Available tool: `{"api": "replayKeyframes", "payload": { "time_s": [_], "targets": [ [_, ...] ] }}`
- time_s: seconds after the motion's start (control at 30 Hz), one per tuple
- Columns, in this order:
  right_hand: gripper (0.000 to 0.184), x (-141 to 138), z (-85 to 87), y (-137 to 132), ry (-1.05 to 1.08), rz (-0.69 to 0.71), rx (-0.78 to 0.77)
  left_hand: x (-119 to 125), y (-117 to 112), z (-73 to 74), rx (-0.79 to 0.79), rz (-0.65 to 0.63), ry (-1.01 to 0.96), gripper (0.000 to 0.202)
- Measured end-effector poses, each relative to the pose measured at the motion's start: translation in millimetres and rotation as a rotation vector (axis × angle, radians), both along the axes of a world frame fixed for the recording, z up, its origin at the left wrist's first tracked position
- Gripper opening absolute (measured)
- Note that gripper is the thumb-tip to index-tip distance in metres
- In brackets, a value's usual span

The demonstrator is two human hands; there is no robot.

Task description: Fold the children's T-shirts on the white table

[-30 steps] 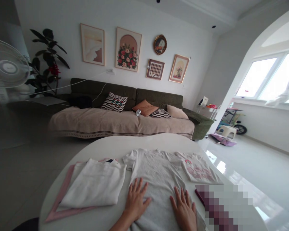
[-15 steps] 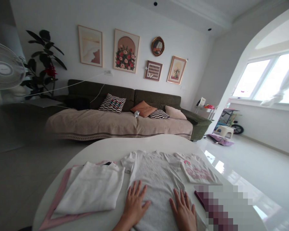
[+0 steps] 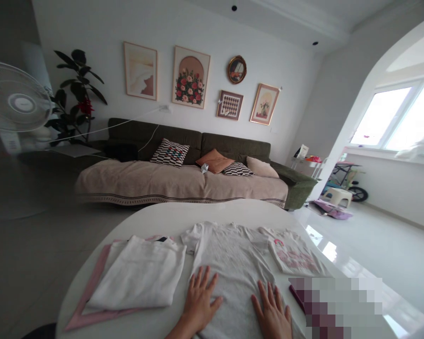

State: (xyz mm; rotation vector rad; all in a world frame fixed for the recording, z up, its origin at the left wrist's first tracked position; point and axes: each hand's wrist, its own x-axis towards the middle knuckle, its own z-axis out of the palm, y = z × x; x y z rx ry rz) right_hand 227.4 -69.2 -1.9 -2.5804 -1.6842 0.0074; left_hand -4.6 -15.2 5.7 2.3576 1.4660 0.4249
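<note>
A light grey T-shirt (image 3: 229,254) lies spread on the white table, its collar toward the sofa and sleeves out to the sides. My left hand (image 3: 200,299) rests flat on its left edge, fingers spread. Across the shirt, my right hand (image 3: 273,308) lies on the right side of the fabric, also with fingers apart. Neither hand grips the cloth. The lower hem runs out of view at the bottom, between my forearms. Small wrinkles show in the chest area.
Left on the table (image 3: 155,214) is a stack of folded white (image 3: 141,273) and pink clothes. A folded white shirt with pink print (image 3: 297,252) lies at right, above a partly blurred dark red object (image 3: 297,297). Beyond stand a sofa (image 3: 183,181) and a fan (image 3: 23,103).
The whole view has shifted slightly, so things sit a little farther right. Both hands stay flat on the T-shirt in nearly the same places.
</note>
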Motion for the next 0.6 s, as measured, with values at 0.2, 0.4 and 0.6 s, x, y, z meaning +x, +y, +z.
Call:
{"api": "replayKeyframes", "payload": {
  "time_s": [0.2,0.4,0.6],
  "targets": [
    [0.059,2.0,-2.3,1.9,0.002,0.006,-0.017,0.1,0.8,-2.2,-0.001,0.008,-0.003,0.062],
    [0.059,1.8,-3.2,-2.0,-0.031,0.011,-0.014,0.0,-1.5,1.5,-0.014,0.014,-0.003,0.062],
    [0.058,6.3,-7.5,2.2,-0.023,0.027,-0.027,0.1,-1.4,0.8,-0.038,0.019,-0.005,0.063]
  ]
}}
